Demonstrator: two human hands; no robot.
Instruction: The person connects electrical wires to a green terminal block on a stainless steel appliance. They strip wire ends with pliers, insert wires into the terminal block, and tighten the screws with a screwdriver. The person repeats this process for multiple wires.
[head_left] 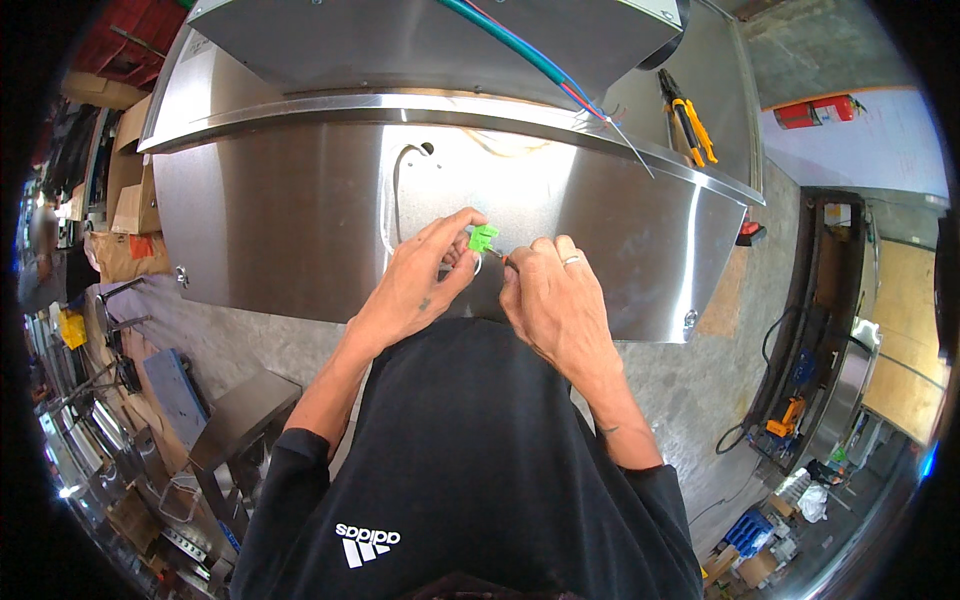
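My left hand (420,275) pinches a small bright green plug-in terminal block (483,238) between thumb and fingers. A white cable (389,200) comes out of a hole in the steel panel and runs down behind that hand; a white loop shows just under the block. In my right hand (560,295), which wears a ring, is a small screwdriver (509,262) with a dark and orange handle, mostly covered by the fingers. Its thin metal shaft points left and reaches the block's lower right side. Whether the tip sits inside the block is too small to tell.
Both hands are over the shiny steel panel (270,220). Beyond its raised edge lie yellow-handled pliers (688,120) and a teal-sleeved wire bundle (515,50) with loose ends, beside a grey metal box (400,45). A fire extinguisher (818,111) is at far right; cardboard boxes (132,190) stand left.
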